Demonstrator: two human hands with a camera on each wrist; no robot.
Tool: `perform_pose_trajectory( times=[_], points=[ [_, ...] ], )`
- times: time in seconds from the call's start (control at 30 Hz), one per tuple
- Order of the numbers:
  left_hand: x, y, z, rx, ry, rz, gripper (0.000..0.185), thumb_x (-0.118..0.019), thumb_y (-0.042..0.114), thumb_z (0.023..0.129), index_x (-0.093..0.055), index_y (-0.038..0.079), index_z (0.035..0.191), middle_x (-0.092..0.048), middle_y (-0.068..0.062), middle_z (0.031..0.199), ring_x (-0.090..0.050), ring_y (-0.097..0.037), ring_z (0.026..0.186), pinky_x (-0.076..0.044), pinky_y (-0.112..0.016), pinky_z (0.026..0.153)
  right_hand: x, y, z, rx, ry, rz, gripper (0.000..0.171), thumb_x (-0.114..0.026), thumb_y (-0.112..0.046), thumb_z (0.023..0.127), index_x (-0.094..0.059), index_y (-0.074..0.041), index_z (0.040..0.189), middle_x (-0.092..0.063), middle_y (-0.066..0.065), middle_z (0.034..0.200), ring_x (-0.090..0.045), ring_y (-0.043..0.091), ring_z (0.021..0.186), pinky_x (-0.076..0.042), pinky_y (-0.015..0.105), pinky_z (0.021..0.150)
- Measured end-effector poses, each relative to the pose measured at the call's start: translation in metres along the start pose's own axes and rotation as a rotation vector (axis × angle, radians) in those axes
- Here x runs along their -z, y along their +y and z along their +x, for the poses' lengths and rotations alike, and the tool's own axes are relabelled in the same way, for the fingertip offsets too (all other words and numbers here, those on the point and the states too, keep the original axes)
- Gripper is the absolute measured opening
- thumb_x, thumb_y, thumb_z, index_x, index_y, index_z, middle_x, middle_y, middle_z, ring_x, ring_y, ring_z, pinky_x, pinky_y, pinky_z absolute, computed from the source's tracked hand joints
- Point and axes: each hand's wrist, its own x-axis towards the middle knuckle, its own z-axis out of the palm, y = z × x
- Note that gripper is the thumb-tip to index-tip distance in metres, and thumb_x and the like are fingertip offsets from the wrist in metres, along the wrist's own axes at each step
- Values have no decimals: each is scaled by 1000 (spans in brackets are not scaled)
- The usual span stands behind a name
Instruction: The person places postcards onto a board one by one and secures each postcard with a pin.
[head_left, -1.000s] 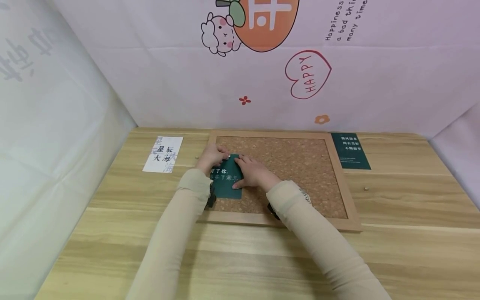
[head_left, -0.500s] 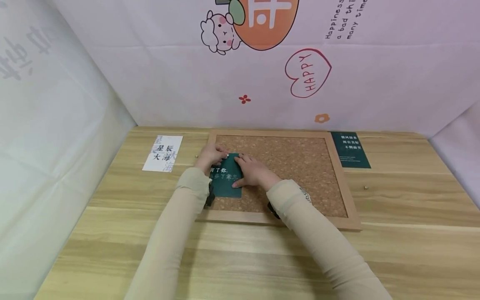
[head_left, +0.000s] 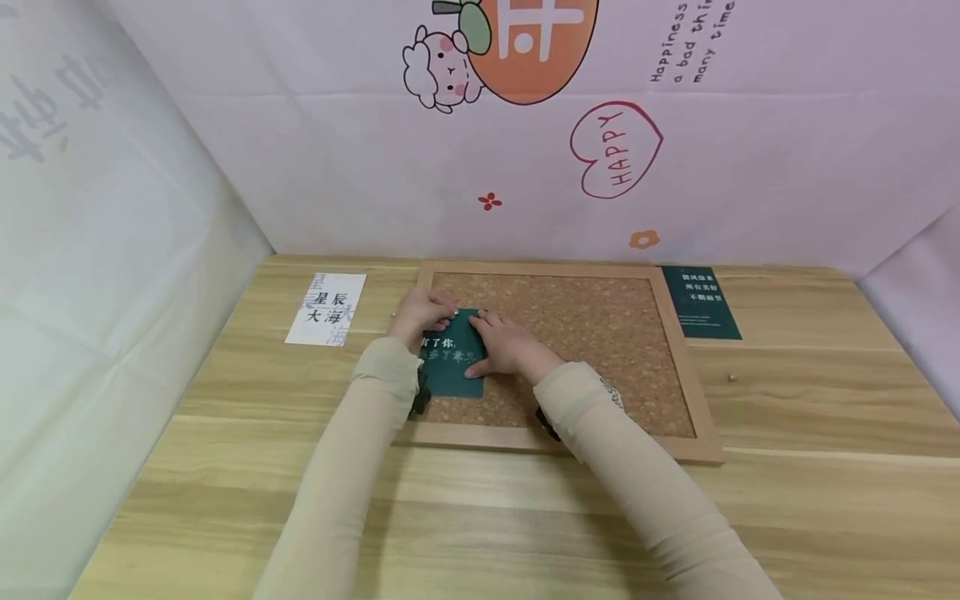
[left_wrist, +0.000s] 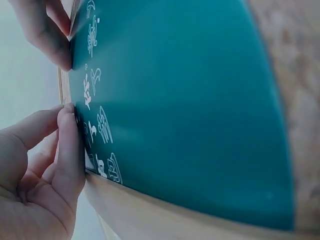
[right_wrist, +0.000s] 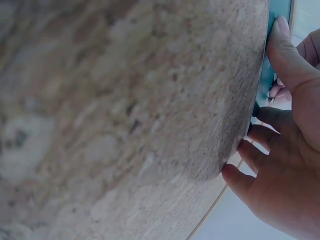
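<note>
A dark green card (head_left: pixel 456 382) with white characters lies flat on the left part of a wood-framed cork board (head_left: pixel 577 333). At the card's top edge my left hand (head_left: pixel 420 318) pinches a small shiny push pin (head_left: pixel 457 312) between thumb and index finger; the pin's tip is hidden. In the left wrist view, thumb and index finger (left_wrist: pixel 65 120) meet right at that edge. My right hand (head_left: pixel 512 343) rests with spread fingers on the card's right side, its thumb lower down on the green surface. Other right fingertips touch the cork in the right wrist view.
A white card (head_left: pixel 326 309) with dark characters lies on the wooden table left of the board. Another green card (head_left: pixel 702 302) lies at the board's right edge. One small pin (head_left: pixel 732 377) sits on the table to the right. A printed white cloth hangs behind.
</note>
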Motion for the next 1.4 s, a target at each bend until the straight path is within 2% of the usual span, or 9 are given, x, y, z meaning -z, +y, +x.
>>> perform_pose_trajectory(
  times=[0.1, 0.27, 0.5, 1.13, 1.4],
  points=[
    [2, -3, 3, -4, 2, -3, 26, -57, 6, 94, -64, -8, 115, -60, -2, 82, -57, -4, 63, -52, -12, 62, -2, 0, 0, 0, -3, 5, 92, -66, -47, 86, -17, -7, 153, -13, 15, 161, -14, 31, 149, -20, 46, 122],
    [5, -8, 7, -21, -30, 54, 28, -59, 9, 94, -64, -9, 114, -60, 2, 71, -58, -1, 56, -53, -12, 59, -4, 0, 0, -4, -5, 18, 93, -66, -47, 86, -17, -8, 153, -13, 14, 161, -14, 31, 149, -19, 46, 122],
    [9, -9, 9, -20, -73, 75, 30, -57, 13, 95, -63, -10, 114, -59, 4, 65, -57, 0, 53, -52, -11, 56, -5, 0, 0, -5, -6, 27, 93, -66, -47, 86, -17, -8, 153, -13, 14, 161, -14, 31, 149, -19, 46, 122],
    [10, -8, 12, 3, -90, 19, 30, -56, 9, 95, -61, -12, 117, -60, 4, 62, -59, 1, 52, -53, -11, 58, -3, 0, -1, -7, -4, 29, 93, -67, -46, 86, -17, -7, 153, -12, 14, 161, -13, 32, 149, -18, 47, 122],
    [10, -6, 11, -4, -93, 27, 30, -55, 7, 95, -61, -14, 116, -60, 3, 63, -58, 1, 51, -54, -11, 60, -2, 0, 0, -8, 2, 31, 93, -67, -46, 85, -17, -7, 153, -13, 15, 161, -13, 33, 149, -18, 47, 122]
  ],
)
